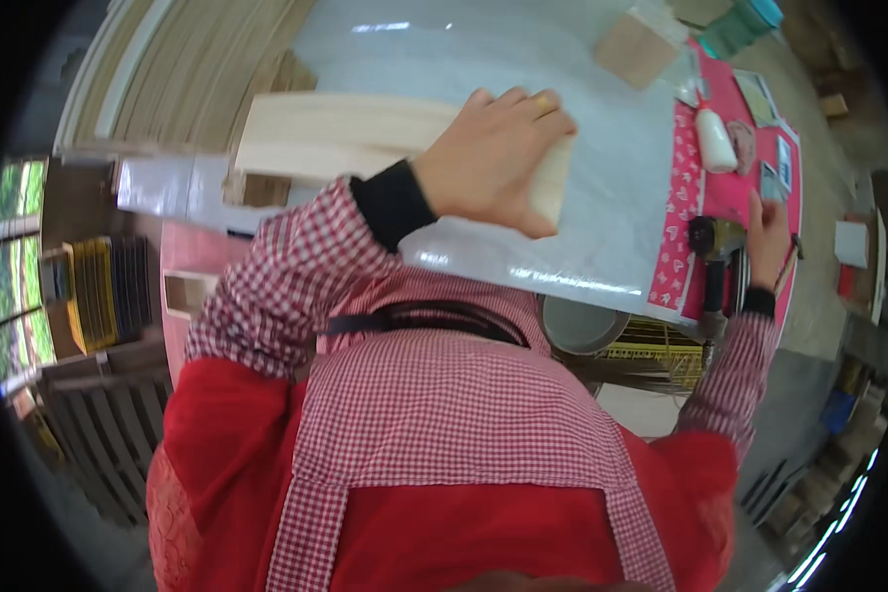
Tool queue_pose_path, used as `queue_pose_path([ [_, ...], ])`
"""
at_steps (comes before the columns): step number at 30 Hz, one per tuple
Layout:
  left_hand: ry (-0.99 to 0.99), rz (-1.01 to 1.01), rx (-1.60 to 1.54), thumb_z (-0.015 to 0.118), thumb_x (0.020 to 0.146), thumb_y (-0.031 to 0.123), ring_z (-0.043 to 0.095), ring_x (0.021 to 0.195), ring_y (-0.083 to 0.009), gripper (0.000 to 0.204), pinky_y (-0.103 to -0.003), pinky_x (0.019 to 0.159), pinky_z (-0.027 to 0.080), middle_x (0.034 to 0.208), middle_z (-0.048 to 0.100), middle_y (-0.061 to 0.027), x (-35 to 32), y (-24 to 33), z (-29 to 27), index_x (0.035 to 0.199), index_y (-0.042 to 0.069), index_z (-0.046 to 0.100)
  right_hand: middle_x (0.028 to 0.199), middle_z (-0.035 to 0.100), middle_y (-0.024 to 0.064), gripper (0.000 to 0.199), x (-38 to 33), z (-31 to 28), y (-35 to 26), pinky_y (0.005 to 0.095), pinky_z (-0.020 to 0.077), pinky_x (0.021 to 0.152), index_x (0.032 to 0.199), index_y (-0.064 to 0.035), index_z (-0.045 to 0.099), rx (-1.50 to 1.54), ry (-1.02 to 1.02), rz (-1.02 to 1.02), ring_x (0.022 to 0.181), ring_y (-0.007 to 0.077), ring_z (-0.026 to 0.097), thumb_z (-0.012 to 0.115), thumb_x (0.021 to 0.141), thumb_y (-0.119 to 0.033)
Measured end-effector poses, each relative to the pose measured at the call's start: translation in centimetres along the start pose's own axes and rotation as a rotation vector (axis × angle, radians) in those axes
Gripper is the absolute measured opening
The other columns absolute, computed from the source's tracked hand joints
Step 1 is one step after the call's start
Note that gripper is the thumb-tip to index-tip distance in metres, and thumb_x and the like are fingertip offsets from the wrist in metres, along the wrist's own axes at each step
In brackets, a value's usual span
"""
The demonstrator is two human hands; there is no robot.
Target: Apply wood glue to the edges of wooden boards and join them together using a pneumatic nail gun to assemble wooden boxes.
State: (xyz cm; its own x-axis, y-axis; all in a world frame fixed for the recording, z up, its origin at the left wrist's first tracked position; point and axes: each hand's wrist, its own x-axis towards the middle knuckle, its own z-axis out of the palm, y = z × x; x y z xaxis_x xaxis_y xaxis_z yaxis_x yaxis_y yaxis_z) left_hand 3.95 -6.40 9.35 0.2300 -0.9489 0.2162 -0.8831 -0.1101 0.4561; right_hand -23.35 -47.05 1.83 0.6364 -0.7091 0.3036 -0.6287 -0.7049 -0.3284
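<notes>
My left hand (503, 163) is closed over the right end of a pale wooden board (345, 138), fingers over its far edge and thumb at the near edge. The board lies lengthwise across the shiny white table top. Off to the right, my right hand (768, 237) is over the pink cloth, its fingers bent together beside a small bluish-grey item (774, 183). What those fingers hold, if anything, is too small to make out. Just left of that hand sits a dark tool with a round end (703, 237). A white squeeze bottle with a red tip (716, 143) lies farther back on the cloth.
Stacked wooden boards (192, 74) fill the far left. Wooden blocks (639, 47) and a teal container (745, 28) stand at the far right. The white table top (612, 197) ends close to my apron. Below its edge are a grey round pan (582, 324) and yellow slatted material (661, 340).
</notes>
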Motion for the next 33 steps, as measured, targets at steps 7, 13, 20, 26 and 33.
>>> queue_pose_path([
  [7,0.003,-0.004,0.024,0.085,0.054,0.042,0.057,0.106,-0.0281,0.080,-0.042,0.085,0.041,0.114,0.058,-0.0095,0.6,-0.3,1.3,0.119,0.003,0.060,0.110,0.067,0.0273,0.063,-14.0,-1.3,-2.7,0.0408,0.0500,0.089,0.129,0.0075,0.055,-0.080,-0.089,-0.042,0.106,0.0348,0.065,0.071,0.091,-0.040],
  [13,0.016,0.008,0.060,0.085,0.054,0.043,0.057,0.107,-0.0271,0.080,-0.043,0.085,0.041,0.114,0.060,-0.0093,0.5,-0.1,1.5,0.119,0.003,0.061,0.110,0.068,0.0274,0.063,-11.7,-2.2,1.5,0.0420,0.0527,0.085,0.132,0.0084,0.052,-0.182,-0.349,0.147,0.101,0.0354,0.068,0.073,0.084,-0.028],
  [20,-0.011,-0.006,0.098,0.086,0.054,0.045,0.057,0.110,-0.0287,0.083,-0.043,0.088,0.042,0.117,0.059,-0.0116,0.5,-0.3,1.9,0.121,0.001,0.060,0.067,0.063,0.0097,0.022,-7.8,-8.4,-7.4,0.0341,0.0493,0.051,0.100,0.0046,0.062,-0.061,-0.416,0.125,0.056,0.0209,0.063,0.065,0.086,-0.011],
  [26,0.001,0.057,0.092,0.087,0.056,0.046,0.056,0.113,-0.0297,0.083,-0.043,0.092,0.043,0.119,0.058,-0.0149,0.7,-1.0,2.2,0.121,0.001,0.060,0.090,0.066,0.0101,0.031,-6.9,-13.6,-18.7,0.0325,0.0516,0.056,0.108,0.0066,0.058,0.086,-0.591,0.095,0.064,0.0137,0.063,0.070,0.084,-0.009],
  [33,-0.008,0.067,0.131,0.087,0.058,0.044,0.055,0.114,-0.0301,0.080,-0.043,0.093,0.043,0.120,0.057,-0.0172,0.4,-1.0,2.2,0.120,0.001,0.060,0.113,0.071,0.0103,0.037,-7.4,-15.7,-27.1,0.0303,0.0532,0.089,0.120,0.0027,0.062,0.257,-0.700,-0.163,0.103,0.0152,0.066,0.077,0.087,-0.004],
])
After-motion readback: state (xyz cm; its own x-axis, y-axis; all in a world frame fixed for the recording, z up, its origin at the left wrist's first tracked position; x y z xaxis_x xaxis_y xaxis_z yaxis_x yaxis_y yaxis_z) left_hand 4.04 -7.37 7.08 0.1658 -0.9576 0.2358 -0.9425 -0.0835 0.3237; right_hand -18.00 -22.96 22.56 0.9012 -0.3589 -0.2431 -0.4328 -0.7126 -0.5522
